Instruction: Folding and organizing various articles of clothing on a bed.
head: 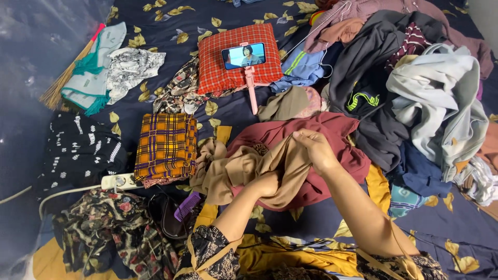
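A crumpled tan garment point(244, 171) lies in front of me on the bed, over a maroon cloth point(332, 135). My left hand point(267, 182) is pushed into the tan fabric and grips it from inside, the fingers hidden. At the garment's upper edge my right hand point(316, 148) pinches the same fabric and lifts it. Both forearms reach in from the bottom of the view.
A folded yellow-and-purple plaid cloth point(166, 145) lies to the left. A phone point(244, 55) on a pink stand rests against a red checked pillow point(236, 57). A big heap of clothes point(415, 93) fills the right. Power strip point(119, 181), purple comb point(187, 206) and broom point(67, 78) lie at left.
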